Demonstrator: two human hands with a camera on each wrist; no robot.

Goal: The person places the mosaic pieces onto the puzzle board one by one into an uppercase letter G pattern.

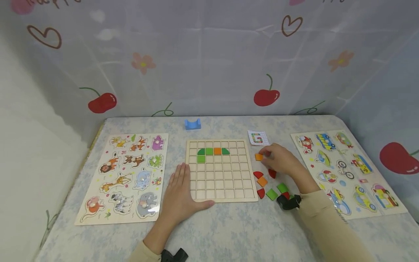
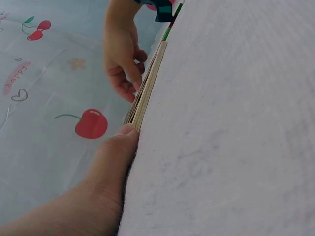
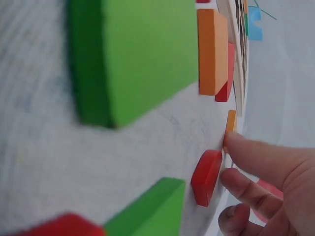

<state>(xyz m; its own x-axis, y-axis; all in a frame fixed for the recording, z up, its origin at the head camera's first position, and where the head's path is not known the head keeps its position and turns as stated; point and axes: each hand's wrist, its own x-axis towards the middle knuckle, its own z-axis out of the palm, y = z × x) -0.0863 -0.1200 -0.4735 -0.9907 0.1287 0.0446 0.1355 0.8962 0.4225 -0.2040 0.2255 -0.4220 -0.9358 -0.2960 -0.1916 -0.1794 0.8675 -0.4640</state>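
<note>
A wooden grid board [image 1: 222, 182] lies in the middle of the table, with several green and orange tiles set along its upper left rows. My left hand [image 1: 178, 198] rests at the board's lower left corner, fingers straight along the left edge, thumb along the front edge. To the right of the board, my right hand [image 1: 279, 160] pinches an orange square tile [image 1: 258, 157] at the table surface. In the right wrist view the thumb touches that orange tile [image 3: 230, 125]. A red quarter-round tile [image 1: 272, 173] lies just under this hand.
Loose red, orange and green tiles [image 1: 271, 194] lie right of the board. A pattern card [image 1: 258, 138] with a G-shaped design lies above them. An animal puzzle [image 1: 131, 178] flanks the left, a vehicle puzzle [image 1: 347, 174] the right. A blue holder [image 1: 192, 124] stands behind the board.
</note>
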